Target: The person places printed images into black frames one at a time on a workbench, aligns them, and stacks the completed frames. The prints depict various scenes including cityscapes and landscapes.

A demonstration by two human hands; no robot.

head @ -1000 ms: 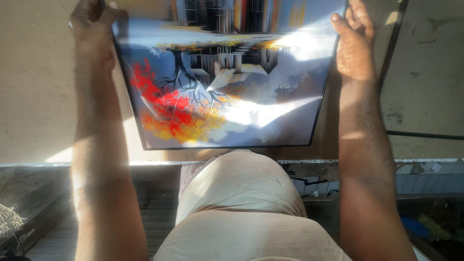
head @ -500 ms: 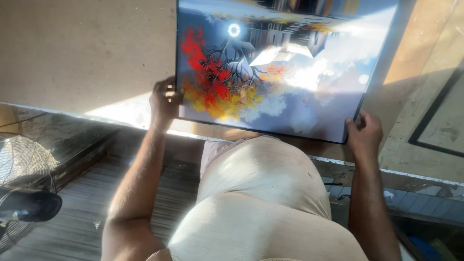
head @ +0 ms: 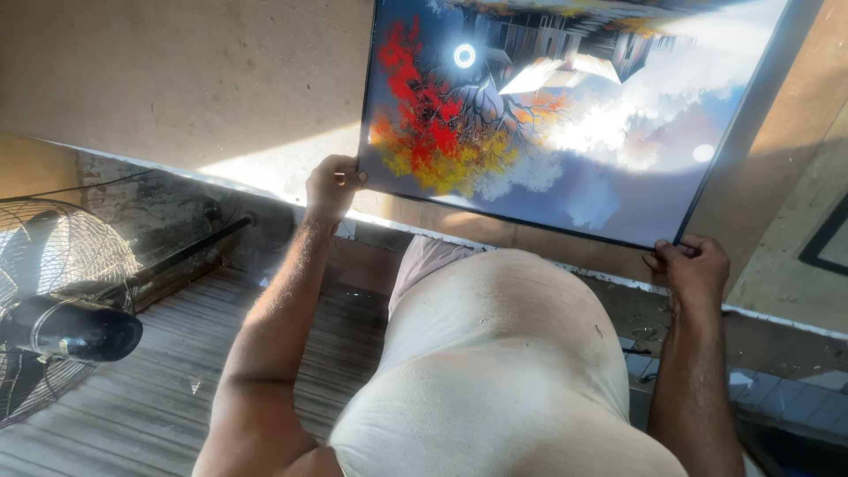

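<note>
Standing at the far left, a metal-caged pedestal fan (head: 53, 305), its dark motor housing pointing toward the body, well apart from either hand. Rising from the planked floor (head: 168, 389), the left hand (head: 331, 187) curling shut on the lower left corner of the framed landscape painting (head: 565, 115), thumb lying over the glossy face and fingers wrapping behind the thin dark frame. Lying up and forward of both hands, the painting, held out in front of the chest above a pale concrete ledge (head: 256, 172); long axis running left to right and slanting, the left corner sitting higher than the right, so the bottom edge dropping toward the right. Showing upside down from this view: red and yellow foliage near the left hand, a bright round glare spot above it, pale cloud and buildings further right, sunlight washing out the upper right. Gripping the lower right corner from beneath, the right hand (head: 691, 269), fingers folding closed over the frame edge, knuckles facing the camera. Hands well apart, one at each lower corner, neither clearly nearer the middle. Leaning at the right margin, part of another dark frame (head: 826, 243) against the wall.
</note>
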